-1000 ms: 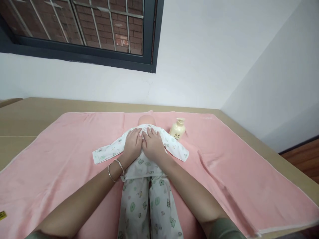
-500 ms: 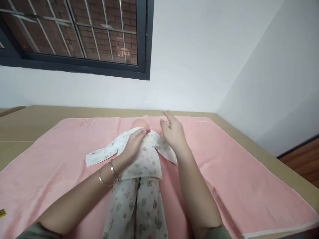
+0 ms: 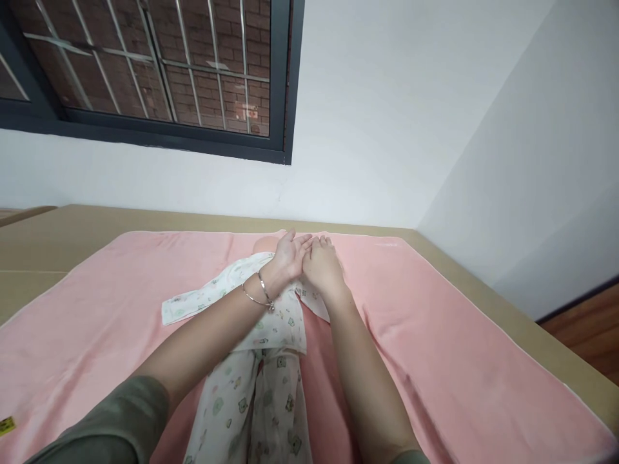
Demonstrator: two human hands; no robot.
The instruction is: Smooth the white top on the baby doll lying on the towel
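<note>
A doll lies on its back, its smooth rounded head [image 3: 265, 245] partly hidden behind my left hand. It is dressed in a white printed top [image 3: 278, 325] and matching trousers [image 3: 278, 399]. My left hand [image 3: 289, 256] is over the upper chest, palm turned up and fingers spread toward the right, nearly touching my other hand. Beside the doll's right-hand shoulder is my right hand [image 3: 322, 265], back upward, its fingers curled; what lies under them is hidden. The left-side sleeve [image 3: 186, 306] stretches out flat, while the right-side sleeve [image 3: 314, 303] hangs below my right hand.
A pink blanket [image 3: 411, 341] with some creases covers most of the wooden tabletop [image 3: 113, 216]. Behind it rises a white wall [image 3: 358, 129] with a dark-framed barred window [image 3: 285, 84]. A small yellow label [image 3: 6, 425] shows at the left edge.
My left hand has moved right from the chest and turned palm up. My right hand has come down and left, so both hands now meet near the doll's shoulder.
</note>
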